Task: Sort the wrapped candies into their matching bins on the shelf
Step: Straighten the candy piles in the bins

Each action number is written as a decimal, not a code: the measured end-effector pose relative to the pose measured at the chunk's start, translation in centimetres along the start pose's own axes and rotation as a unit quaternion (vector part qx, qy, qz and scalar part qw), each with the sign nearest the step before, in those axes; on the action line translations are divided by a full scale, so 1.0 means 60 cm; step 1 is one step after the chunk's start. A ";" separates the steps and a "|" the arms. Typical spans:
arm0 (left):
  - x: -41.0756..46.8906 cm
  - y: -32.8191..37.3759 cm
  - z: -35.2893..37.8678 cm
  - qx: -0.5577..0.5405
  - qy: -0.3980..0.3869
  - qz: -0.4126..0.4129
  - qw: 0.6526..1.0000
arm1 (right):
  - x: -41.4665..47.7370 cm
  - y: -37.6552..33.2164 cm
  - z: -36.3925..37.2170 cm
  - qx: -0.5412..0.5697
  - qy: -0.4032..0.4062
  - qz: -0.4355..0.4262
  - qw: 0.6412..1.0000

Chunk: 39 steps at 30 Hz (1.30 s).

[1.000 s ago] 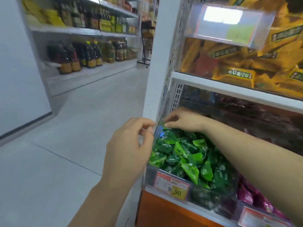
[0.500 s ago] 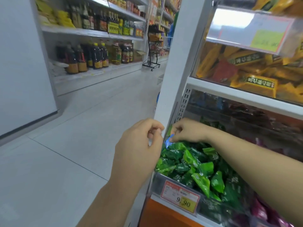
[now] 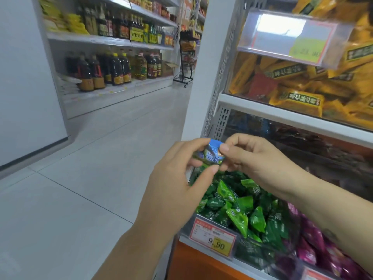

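A blue wrapped candy [image 3: 212, 153] is held in the air above the left end of a clear bin [image 3: 256, 259] full of green wrapped candies [image 3: 238, 207]. My left hand [image 3: 181, 182] pinches the candy's left side between thumb and fingers. My right hand [image 3: 248, 158] pinches its right end, with the forearm reaching across the green pile. To the right lies a bin of magenta wrapped candies [image 3: 314, 245]. The shelf above holds yellow packets [image 3: 302, 83] behind clear plastic.
A price tag reading 9.90 [image 3: 214, 236] hangs on the green bin's front. The white shelf post [image 3: 203, 73] stands just behind my hands. A grey tiled aisle [image 3: 80, 178] opens to the left, with shelves of dark bottles [image 3: 113, 69] beyond it.
My right hand lifted the blue candy out of the green bin's back left corner. Both hands have come together and now hold it between them, higher up.
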State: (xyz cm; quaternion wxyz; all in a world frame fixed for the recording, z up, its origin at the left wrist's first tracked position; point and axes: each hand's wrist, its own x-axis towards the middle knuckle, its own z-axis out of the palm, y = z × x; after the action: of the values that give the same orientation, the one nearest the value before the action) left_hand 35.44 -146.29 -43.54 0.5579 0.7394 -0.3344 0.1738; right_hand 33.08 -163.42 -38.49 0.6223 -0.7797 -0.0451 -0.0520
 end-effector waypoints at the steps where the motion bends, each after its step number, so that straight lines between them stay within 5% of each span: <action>1: 0.001 0.000 -0.001 -0.003 0.015 0.003 1.000 | -0.001 0.000 0.001 0.010 -0.003 0.000 1.000; 8: 0.000 -0.007 -0.012 0.044 0.022 -0.033 0.998 | 0.013 0.002 0.002 0.040 -0.103 -0.017 0.994; 11: 0.003 -0.011 -0.018 0.012 0.052 -0.057 0.997 | 0.035 0.014 -0.022 -0.096 -0.043 0.011 0.994; 15: 0.010 -0.014 -0.026 -0.061 0.102 -0.102 0.988 | 0.090 0.070 -0.061 -0.413 0.026 0.042 0.910; 24: 0.014 -0.014 -0.020 -0.104 0.104 -0.124 0.981 | 0.184 0.132 -0.055 -0.436 -0.078 0.181 0.878; 28: 0.016 -0.015 -0.022 -0.107 0.102 -0.123 0.981 | 0.189 0.136 -0.048 -0.503 -0.074 0.161 0.846; 39: 0.009 0.003 -0.021 -0.098 0.084 -0.101 0.987 | 0.069 0.054 -0.058 -0.325 0.117 -0.027 0.938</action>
State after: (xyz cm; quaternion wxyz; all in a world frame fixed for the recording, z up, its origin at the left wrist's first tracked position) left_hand 35.88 -145.32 -42.67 0.6683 0.6941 -0.2254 0.1445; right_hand 37.56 -167.51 -40.28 0.3346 -0.9262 0.0260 -0.1717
